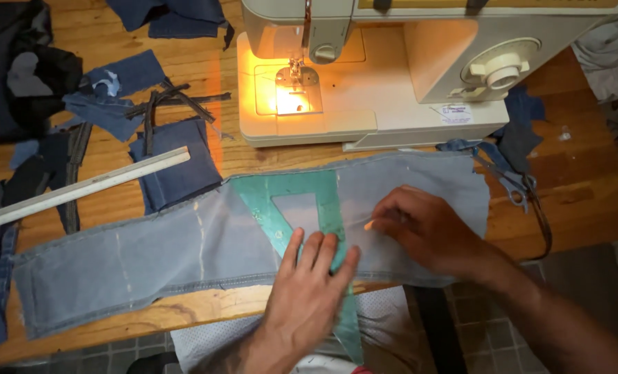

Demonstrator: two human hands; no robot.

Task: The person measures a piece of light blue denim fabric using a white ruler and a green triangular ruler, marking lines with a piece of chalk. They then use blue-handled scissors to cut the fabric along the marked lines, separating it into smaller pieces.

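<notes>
Left hand (307, 282), fingers spread, pinned green set square (302, 208) steady on denim strip (150, 256); right hand (420, 228) pinched chalk (369, 224) (marking edge).

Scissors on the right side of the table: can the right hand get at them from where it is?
Probably yes. The scissors lie uncovered just past the denim strip, beside the right hand, though that hand holds a small chalk-like marker.

Pale blue denim strip (184, 249); green set square (302, 201); cream sewing machine (392, 76).
</notes>
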